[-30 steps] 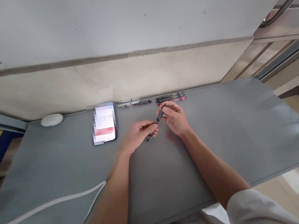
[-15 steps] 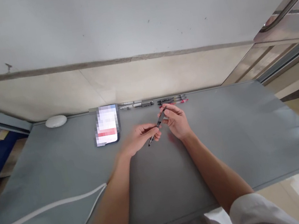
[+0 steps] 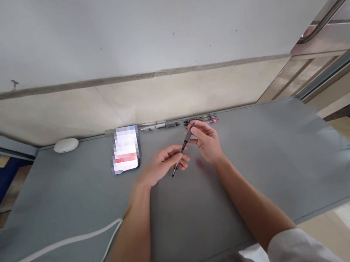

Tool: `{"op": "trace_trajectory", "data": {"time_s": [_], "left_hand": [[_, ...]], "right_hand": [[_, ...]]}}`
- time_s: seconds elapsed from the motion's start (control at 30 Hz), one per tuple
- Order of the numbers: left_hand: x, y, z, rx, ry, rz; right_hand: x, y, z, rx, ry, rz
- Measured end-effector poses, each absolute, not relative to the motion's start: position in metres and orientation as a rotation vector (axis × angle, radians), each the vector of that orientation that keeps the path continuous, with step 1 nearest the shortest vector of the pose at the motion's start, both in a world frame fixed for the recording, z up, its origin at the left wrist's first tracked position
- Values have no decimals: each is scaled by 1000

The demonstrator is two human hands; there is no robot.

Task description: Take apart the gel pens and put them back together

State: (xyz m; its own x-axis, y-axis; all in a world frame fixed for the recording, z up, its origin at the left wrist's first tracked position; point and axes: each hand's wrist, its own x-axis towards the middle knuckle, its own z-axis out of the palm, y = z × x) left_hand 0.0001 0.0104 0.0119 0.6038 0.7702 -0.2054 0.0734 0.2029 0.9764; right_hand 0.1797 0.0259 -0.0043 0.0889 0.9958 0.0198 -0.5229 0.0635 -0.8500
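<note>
A pen (image 3: 184, 144) slants between my two hands above the grey table, its dark tip end pointing down and left. My left hand (image 3: 163, 165) pinches the slimmer, partly clear lower barrel between thumb and fingers. The thicker dark grey upper end is gripped by the fingertips of my right hand (image 3: 207, 142). Whether that dark piece is a separate cap, I cannot tell. Behind my right hand lies a group of pens (image 3: 203, 118), dark ones and one with a red end. White and grey pens (image 3: 160, 126) lie left of them along the back edge.
A phone (image 3: 126, 150) with a lit, blurred screen lies left of my hands on the grey table (image 3: 286, 152). Further left are a white rounded object (image 3: 66, 145) and, nearer me, a white cable (image 3: 62, 242). The wall (image 3: 189, 93) rises directly behind the table.
My hands have drawn slightly apart along the pen, and more of its length shows between and below them. The view has tilted a little. The other things lie as before.
</note>
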Motion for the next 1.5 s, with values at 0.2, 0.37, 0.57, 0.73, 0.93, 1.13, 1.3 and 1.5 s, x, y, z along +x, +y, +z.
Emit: {"op": "trace_trajectory", "data": {"time_s": [0.2, 0.37, 0.57, 0.73, 0.93, 1.13, 1.3, 1.5], "left_hand": [[-6, 12, 10, 1243, 830, 601], [-14, 14, 5, 1144, 821, 600], [-19, 16, 3, 1119, 872, 681], [-21, 21, 1, 1114, 934, 740], [-22, 23, -1, 1046, 984, 815], [-21, 24, 1, 1041, 987, 818], [-22, 25, 0, 1050, 995, 817], [-23, 24, 2, 1053, 1014, 836]], "right_hand": [[183, 36, 13, -843, -763, 1258], [192, 56, 21, -839, -710, 1131], [190, 69, 7, -1037, -1242, 883], [193, 76, -6, -1127, -1996, 363], [196, 85, -9, -1128, -2370, 37], [194, 85, -10, -1036, -2528, -45], [192, 85, -10, -1018, -2593, -74], [193, 83, -8, -1061, -2577, -43]]}}
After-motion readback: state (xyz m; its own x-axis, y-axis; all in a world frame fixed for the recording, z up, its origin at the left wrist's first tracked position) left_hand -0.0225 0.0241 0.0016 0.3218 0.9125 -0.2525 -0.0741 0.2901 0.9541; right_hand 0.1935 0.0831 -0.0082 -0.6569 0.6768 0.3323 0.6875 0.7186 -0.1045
